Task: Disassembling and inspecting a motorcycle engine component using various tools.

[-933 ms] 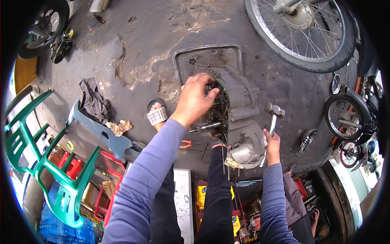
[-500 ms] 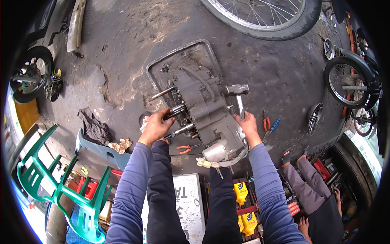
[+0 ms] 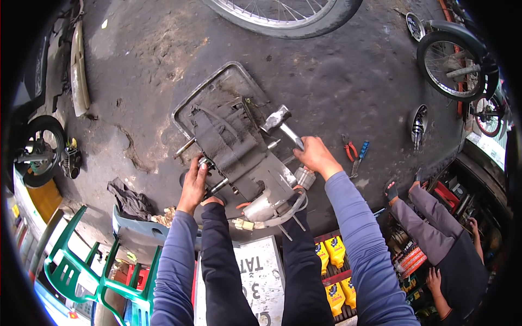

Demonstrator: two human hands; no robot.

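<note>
A greasy dark engine block point(image 3: 234, 152) rests tilted on a shallow metal tray point(image 3: 182, 108) between my feet. Several metal rods stick out of its left side, among them a long rod point(image 3: 185, 147) and a threaded one point(image 3: 218, 186). My left hand point(image 3: 193, 185) is closed round the end of a short metal shaft point(image 3: 203, 161) at that side; its far end is hidden. On the right, my right hand point(image 3: 319, 156) grips a hammer point(image 3: 278, 119) by its handle, the head beside the block's upper right. A cable with a pale connector point(image 3: 243, 224) hangs from the near end.
Red-handled pliers point(image 3: 349, 150) and a blue-handled tool point(image 3: 362, 151) lie to the right. A spoked wheel point(image 3: 283, 27) is at the far side. A dark cloth point(image 3: 130, 201) and green plastic chairs point(image 3: 70, 271) stand at left; another person's legs point(image 3: 429, 217) are at right.
My right hand has swung the hammer, its handle now slanting and its head nearer the block's far right corner. My left hand stays at the shaft. The whole view has shifted.
</note>
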